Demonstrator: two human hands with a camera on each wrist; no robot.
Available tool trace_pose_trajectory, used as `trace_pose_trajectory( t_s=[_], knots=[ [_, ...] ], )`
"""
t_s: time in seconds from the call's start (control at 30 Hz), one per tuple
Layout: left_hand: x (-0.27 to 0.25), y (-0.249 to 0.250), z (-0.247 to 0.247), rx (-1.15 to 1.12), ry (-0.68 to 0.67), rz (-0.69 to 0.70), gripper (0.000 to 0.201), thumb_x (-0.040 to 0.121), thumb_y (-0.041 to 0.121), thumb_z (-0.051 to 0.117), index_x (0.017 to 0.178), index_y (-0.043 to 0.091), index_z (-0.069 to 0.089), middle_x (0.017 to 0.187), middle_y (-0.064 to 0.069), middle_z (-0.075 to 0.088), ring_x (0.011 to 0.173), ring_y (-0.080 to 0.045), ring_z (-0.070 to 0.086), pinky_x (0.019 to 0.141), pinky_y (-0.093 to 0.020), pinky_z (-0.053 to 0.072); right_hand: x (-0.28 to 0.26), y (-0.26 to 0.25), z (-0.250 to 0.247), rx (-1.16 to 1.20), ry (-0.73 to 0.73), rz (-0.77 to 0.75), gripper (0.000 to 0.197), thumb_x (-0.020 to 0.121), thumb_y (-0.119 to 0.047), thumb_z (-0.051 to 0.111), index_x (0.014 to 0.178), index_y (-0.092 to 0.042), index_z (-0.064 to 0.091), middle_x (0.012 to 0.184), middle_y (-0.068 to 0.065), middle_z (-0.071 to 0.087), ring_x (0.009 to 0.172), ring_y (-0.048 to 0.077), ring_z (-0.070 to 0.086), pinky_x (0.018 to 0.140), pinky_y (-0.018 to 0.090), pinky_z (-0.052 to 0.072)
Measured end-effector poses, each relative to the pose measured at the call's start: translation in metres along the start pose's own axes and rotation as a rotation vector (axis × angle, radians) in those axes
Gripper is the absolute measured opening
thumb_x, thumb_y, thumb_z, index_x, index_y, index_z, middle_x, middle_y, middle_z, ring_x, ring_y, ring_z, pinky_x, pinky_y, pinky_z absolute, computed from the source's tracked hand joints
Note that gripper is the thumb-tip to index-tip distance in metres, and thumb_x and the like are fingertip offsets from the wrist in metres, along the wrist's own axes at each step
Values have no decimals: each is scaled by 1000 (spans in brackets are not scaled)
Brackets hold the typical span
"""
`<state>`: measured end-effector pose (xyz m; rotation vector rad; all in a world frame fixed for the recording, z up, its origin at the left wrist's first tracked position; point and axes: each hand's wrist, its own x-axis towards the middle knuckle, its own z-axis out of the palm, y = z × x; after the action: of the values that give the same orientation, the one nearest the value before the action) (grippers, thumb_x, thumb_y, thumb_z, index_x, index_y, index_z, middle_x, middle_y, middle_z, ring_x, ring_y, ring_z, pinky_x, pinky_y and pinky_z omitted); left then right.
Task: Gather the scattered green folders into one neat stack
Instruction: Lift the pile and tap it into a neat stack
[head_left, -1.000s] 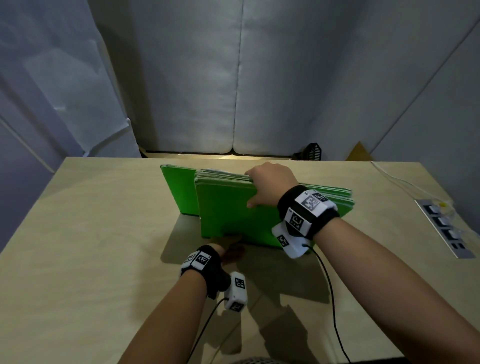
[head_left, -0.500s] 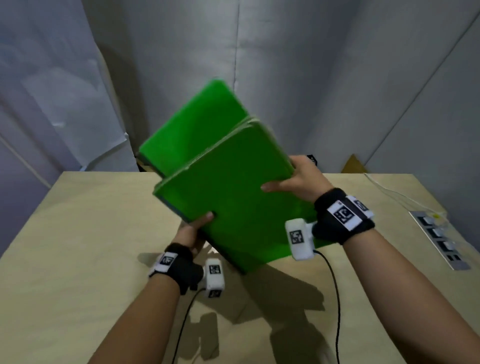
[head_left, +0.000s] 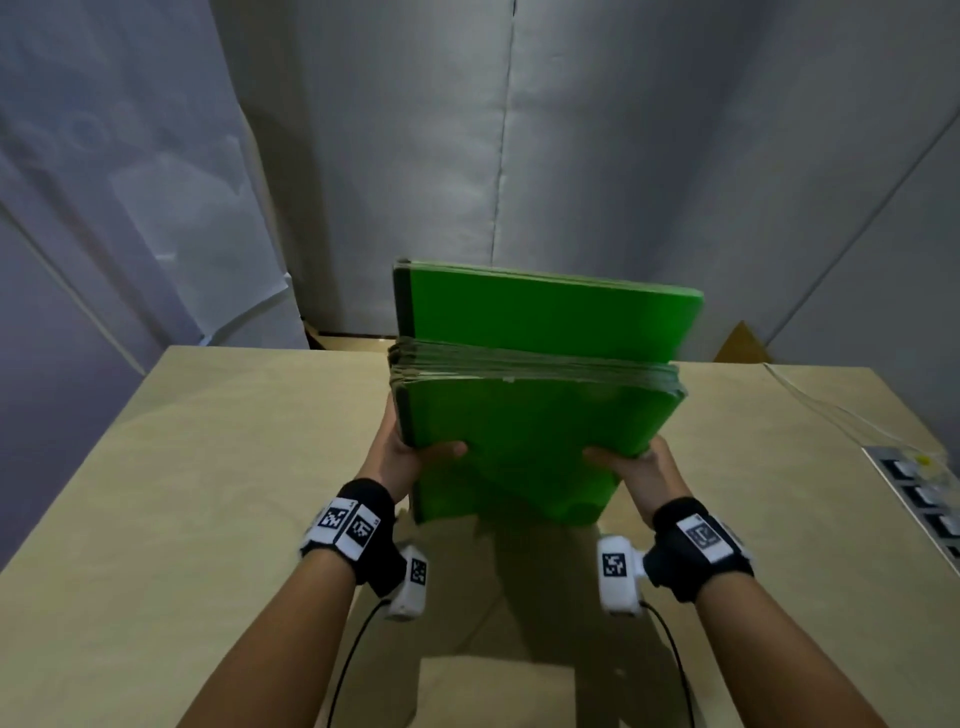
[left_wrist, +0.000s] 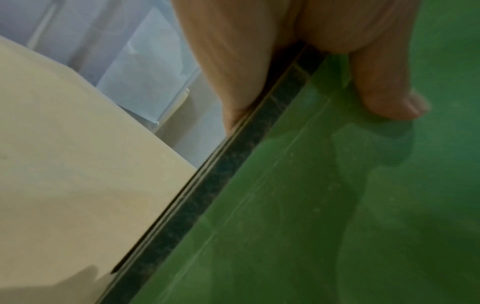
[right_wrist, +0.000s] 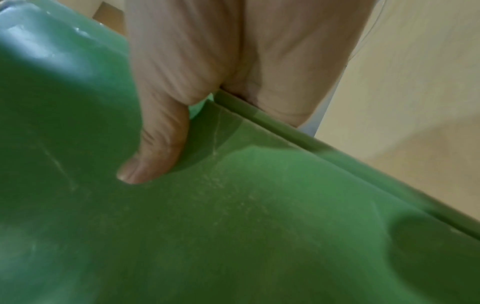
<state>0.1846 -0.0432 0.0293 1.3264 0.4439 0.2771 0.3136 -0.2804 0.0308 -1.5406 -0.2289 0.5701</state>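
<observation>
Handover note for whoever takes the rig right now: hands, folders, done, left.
Left hand: grips the left edge of the green folders, thumb on the front cover.
Right hand: grips the right edge, thumb on front.
Folders: gathered in one bundle, held upright over the table; one at the back sticks up above the rest.
Done: gathering.
Left: even the edges, lay the stack flat.

I can read no words, brand names or numbers in any view. The only signs are black-and-white square code markers: two on my left wristband (head_left: 347, 526), one on the white camera unit (head_left: 410, 581) under that wrist, one on my right wristband (head_left: 702, 536), and one on the white unit (head_left: 617, 571) beside it. Their patterns are not legible as text. The folders (head_left: 524, 436) carry no visible label.
</observation>
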Motion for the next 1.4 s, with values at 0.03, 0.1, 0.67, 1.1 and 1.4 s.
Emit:
trace_pose_trajectory(
  t_s=[0.03, 0.1, 0.67, 1.1, 1.4],
  knots=[
    [-1, -2, -1, -10, -25, -16, 97, 51, 11, 90, 136, 4, 42, 126, -17, 58, 107, -28, 60, 67, -23, 60, -1, 0, 3, 12, 11, 6, 67, 62, -14, 84, 123, -12, 56, 110, -3, 69, 99, 13, 66, 87, 31, 54],
    [5, -13, -10, 29, -46, -67, 108, 46, 22, 94, 137, 5, 40, 125, -14, 58, 103, -18, 61, 76, -31, 60, -2, 6, 7, 3, 59, 38, 60, 77, 9, 67, 132, -5, 47, 117, 5, 59, 104, 21, 58, 95, 36, 45],
    [23, -26, -18, 823, 10, -175, 94, 61, 59, 76, 139, 26, 37, 134, -7, 58, 117, -32, 58, 98, -49, 49, 20, 25, 1, -204, 276, 13, 53, 74, -7, 78, 122, -6, 56, 108, 8, 65, 93, 21, 61, 81, 30, 50],
    [54, -57, 132, 787, -199, -456, 52, 76, 55, 69, 58, 10, 49, 58, -5, 52, 52, -19, 50, 60, -28, 41, 24, 29, -151, -335, 380, 338, 42, 77, -24, 77, 111, -3, 63, 111, 19, 66, 99, 33, 64, 93, 46, 49],
    [90, -111, 211, 840, -240, -566, 52, 76, 57, 68, 88, 6, 62, 70, -8, 56, 57, -19, 50, 58, -26, 41, 50, 58, -230, -409, 389, 468, 57, 78, -25, 77, 122, 5, 57, 118, 18, 63, 110, 37, 59, 93, 44, 46]
  ],
)
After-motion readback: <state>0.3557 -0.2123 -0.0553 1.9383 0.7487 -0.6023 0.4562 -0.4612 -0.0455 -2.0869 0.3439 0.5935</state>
